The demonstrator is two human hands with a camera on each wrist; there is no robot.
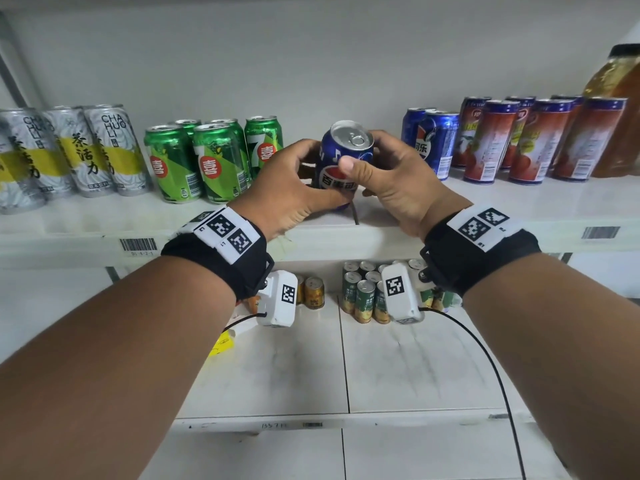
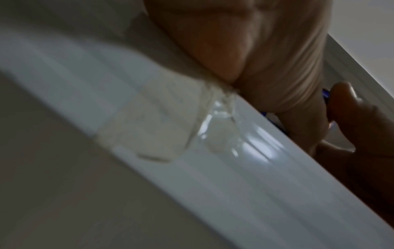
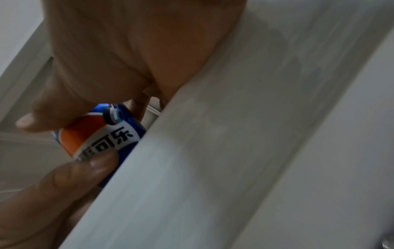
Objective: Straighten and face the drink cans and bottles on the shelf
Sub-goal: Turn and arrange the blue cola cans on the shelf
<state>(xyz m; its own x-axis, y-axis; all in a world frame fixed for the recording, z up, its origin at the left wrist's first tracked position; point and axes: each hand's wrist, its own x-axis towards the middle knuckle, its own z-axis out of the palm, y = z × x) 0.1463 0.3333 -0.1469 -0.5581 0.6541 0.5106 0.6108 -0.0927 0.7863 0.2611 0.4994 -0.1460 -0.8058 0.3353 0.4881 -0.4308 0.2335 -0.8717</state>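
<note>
A blue Pepsi can (image 1: 341,157) stands a little tilted at the middle of the upper shelf (image 1: 346,233), logo toward me. My left hand (image 1: 294,188) wraps its left side with curled fingers. My right hand (image 1: 384,174) grips its right side, the thumb pressed on the front near the top. In the right wrist view the can (image 3: 102,134) shows between my thumb and palm above the shelf lip (image 3: 192,168). The left wrist view shows mostly the shelf edge (image 2: 213,151) and my palm (image 2: 266,59), with a sliver of blue.
Left on the shelf stand grey tea cans (image 1: 69,150) and green 7-Up cans (image 1: 207,157). To the right are two Pepsi cans (image 1: 433,140), red juice cans (image 1: 526,140) and an amber bottle (image 1: 620,109). Small cans (image 1: 363,292) sit on the lower shelf.
</note>
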